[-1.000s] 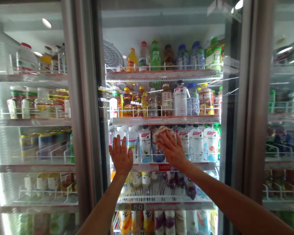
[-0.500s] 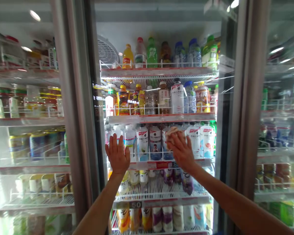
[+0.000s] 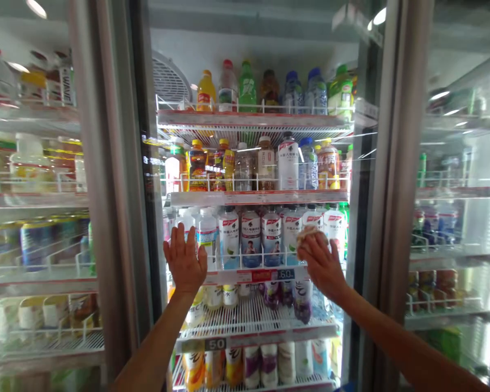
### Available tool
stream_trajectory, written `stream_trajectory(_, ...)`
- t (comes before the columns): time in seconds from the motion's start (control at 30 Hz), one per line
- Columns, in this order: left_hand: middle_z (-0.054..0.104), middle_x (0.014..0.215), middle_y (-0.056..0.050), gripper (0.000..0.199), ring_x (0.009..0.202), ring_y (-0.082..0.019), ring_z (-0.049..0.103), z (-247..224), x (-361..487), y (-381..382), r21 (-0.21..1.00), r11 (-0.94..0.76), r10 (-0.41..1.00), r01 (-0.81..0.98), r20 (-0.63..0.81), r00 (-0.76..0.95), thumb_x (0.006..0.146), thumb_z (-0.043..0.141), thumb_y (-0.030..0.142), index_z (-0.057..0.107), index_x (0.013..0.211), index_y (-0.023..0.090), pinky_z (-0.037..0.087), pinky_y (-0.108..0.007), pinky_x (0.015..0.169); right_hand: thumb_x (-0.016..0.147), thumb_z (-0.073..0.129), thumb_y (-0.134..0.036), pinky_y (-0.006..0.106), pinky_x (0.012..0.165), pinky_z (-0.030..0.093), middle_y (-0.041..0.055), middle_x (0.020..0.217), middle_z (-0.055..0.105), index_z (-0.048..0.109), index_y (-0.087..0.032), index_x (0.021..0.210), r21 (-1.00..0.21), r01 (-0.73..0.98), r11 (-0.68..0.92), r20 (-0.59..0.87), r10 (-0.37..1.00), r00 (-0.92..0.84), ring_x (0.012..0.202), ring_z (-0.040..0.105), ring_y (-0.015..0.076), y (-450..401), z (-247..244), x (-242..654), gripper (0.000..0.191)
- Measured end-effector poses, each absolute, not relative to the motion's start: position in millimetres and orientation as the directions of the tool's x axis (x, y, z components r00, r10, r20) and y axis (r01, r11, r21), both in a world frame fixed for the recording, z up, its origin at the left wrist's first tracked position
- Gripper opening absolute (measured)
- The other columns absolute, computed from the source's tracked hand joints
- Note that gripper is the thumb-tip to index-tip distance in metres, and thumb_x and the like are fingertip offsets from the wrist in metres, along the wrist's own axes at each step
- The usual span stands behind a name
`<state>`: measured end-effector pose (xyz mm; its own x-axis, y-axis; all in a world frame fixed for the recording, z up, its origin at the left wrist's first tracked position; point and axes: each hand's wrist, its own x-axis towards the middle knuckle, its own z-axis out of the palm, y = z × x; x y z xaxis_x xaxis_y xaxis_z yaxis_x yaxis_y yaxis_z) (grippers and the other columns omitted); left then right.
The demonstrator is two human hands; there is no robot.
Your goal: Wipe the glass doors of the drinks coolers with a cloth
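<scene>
My left hand (image 3: 185,258) lies flat with its fingers up against the glass door (image 3: 245,32) of a drinks fridge, holding nothing. My right hand (image 3: 320,267) presses a pale crumpled cloth (image 3: 311,237) to the same pane, on the right side at about the same height. Part of the cloth is hidden under the fingers. Behind the glass, between the hands, stands a row of white-labelled bottles (image 3: 251,239) on a wire-fronted shelf. Purple bottles (image 3: 302,299) stand one shelf lower, near my right wrist.
Metal door frames (image 3: 106,163) rise on the left and on the right (image 3: 400,163). Shelves above hold more bottles (image 3: 247,87), and the lowest visible shelf holds several drinks (image 3: 233,367). Neighbouring fridge sections show cans (image 3: 36,242) on the left. Lights reflect in the glass.
My right hand has slid the cloth to the right across the glass. My left hand stays flat on the pane. The whole view has shifted slightly.
</scene>
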<state>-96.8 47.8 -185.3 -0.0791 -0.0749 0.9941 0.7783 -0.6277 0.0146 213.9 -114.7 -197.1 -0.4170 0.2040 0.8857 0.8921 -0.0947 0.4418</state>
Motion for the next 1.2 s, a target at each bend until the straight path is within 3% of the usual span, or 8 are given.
stream_trajectory(0.13, 0.026, 0.147, -0.011, 0.057, 0.137, -0.023, 0.02, -185, -97, 48, 0.007, -0.624, -0.091, 0.781, 0.993, -0.081, 0.087, 0.044, 0.026, 0.026, 0.14, 0.022, 0.013, -0.045, 0.111, 0.08, 0.047, -0.01, 0.049, 0.112, 0.019, 0.004, 0.142, 0.04, 0.058, -0.025, 0.113, 0.469, 0.879, -0.083, 0.868, 0.225, -0.442, 0.135, 0.027, 0.0234, -124, -217, 225, 0.038)
stream_trajectory(0.3, 0.028, 0.146, -0.011, 0.057, 0.137, -0.023, 0.02, -184, -97, 47, 0.003, -0.627, -0.097, 0.779, 0.992, -0.082, 0.086, 0.045, 0.025, 0.026, 0.14, 0.022, 0.014, -0.046, 0.111, 0.084, 0.045, -0.015, 0.053, 0.106, 0.024, 0.0113, 0.146, 0.03, 0.053, -0.021, 0.121, 0.173, 0.943, -0.285, 0.983, -0.012, -0.183, 0.134, 0.029, 0.0277, -123, -151, 262, 0.039)
stream_trajectory(0.37, 0.027, 0.146, -0.011, 0.058, 0.137, -0.023, 0.02, -183, -97, 47, 0.005, -0.625, -0.093, 0.78, 0.992, -0.08, 0.086, 0.045, 0.025, 0.025, 0.14, 0.022, 0.014, -0.046, 0.111, 0.085, 0.044, -0.016, 0.053, 0.105, 0.027, 0.0122, 0.146, 0.03, 0.05, -0.022, 0.125, 0.122, 0.948, -0.295, 0.988, -0.06, -0.146, 0.134, 0.028, 0.0287, -121, -148, 266, 0.041)
stream_trajectory(0.6, 0.024, 0.148, -0.01, 0.059, 0.137, -0.023, 0.019, -185, -99, 47, -0.004, -0.634, -0.079, 0.774, 0.995, -0.06, 0.087, 0.044, 0.026, 0.022, 0.141, 0.024, 0.013, -0.046, 0.111, 0.08, 0.049, -0.01, 0.052, 0.107, 0.027, 0.0078, 0.149, 0.024, 0.049, -0.025, 0.125, 0.336, 0.92, -0.2, 0.937, 0.166, -0.306, 0.137, 0.022, 0.0288, -131, -236, 254, 0.047)
stream_trajectory(0.83, 0.026, 0.147, -0.012, 0.058, 0.138, -0.022, 0.017, -184, -98, 47, -0.012, -0.625, -0.1, 0.781, 0.993, -0.065, 0.087, 0.044, 0.024, 0.024, 0.141, 0.022, 0.013, -0.045, 0.111, 0.083, 0.049, -0.015, 0.053, 0.102, 0.033, 0.0123, 0.149, 0.024, 0.041, -0.022, 0.133, 0.154, 0.941, -0.302, 0.978, -0.089, -0.189, 0.135, 0.027, 0.0306, -130, -168, 293, 0.051)
stream_trajectory(0.97, 0.026, 0.147, -0.013, 0.057, 0.138, -0.023, 0.018, -184, -96, 46, -0.004, -0.621, -0.083, 0.784, 0.995, -0.061, 0.087, 0.044, 0.024, 0.025, 0.141, 0.021, 0.013, -0.046, 0.111, 0.082, 0.048, -0.012, 0.054, 0.104, 0.029, 0.0104, 0.15, 0.021, 0.043, -0.022, 0.131, 0.234, 0.948, -0.215, 0.971, 0.004, -0.239, 0.137, 0.021, 0.0313, -114, -197, 243, 0.051)
stream_trajectory(1.1, 0.026, 0.147, -0.012, 0.056, 0.137, -0.023, 0.019, -185, -97, 46, 0.015, -0.619, -0.068, 0.785, 0.995, -0.073, 0.087, 0.044, 0.026, 0.026, 0.14, 0.021, 0.015, -0.047, 0.111, 0.081, 0.047, -0.013, 0.049, 0.112, 0.019, 0.0051, 0.144, 0.037, 0.054, -0.025, 0.119, 0.414, 0.91, -0.013, 0.9, 0.157, -0.407, 0.136, 0.025, 0.0241, -102, -224, 196, 0.041)
stream_trajectory(1.2, 0.025, 0.147, -0.012, 0.056, 0.137, -0.023, 0.019, -185, -97, 46, 0.026, -0.615, -0.057, 0.788, 0.995, -0.077, 0.087, 0.043, 0.026, 0.025, 0.14, 0.021, 0.014, -0.046, 0.111, 0.082, 0.046, -0.013, 0.049, 0.112, 0.015, 0.0044, 0.144, 0.036, 0.053, -0.026, 0.121, 0.352, 0.936, -0.032, 0.933, 0.093, -0.347, 0.136, 0.026, 0.0234, -100, -199, 200, 0.043)
